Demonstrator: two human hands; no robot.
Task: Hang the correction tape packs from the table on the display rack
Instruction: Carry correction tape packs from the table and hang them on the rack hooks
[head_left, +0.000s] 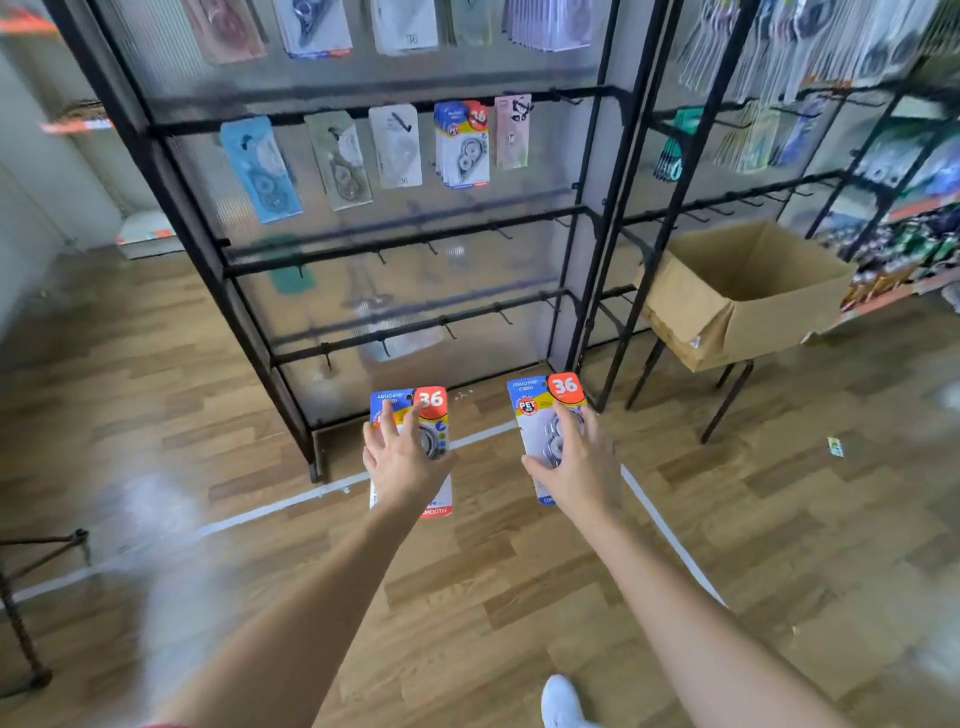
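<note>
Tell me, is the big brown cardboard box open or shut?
Open. The brown cardboard box has its flaps folded down outside, and its inner walls show.

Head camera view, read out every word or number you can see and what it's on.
"36": left pack, held by the left hand
"SMOOTH": left pack, bottom edge
"36": right pack, held by the right hand
"PET": right pack, round badge
"36": white hanging pack, second row
"36": top-row white pack
Brand lines and other packs: too blurred.
</note>
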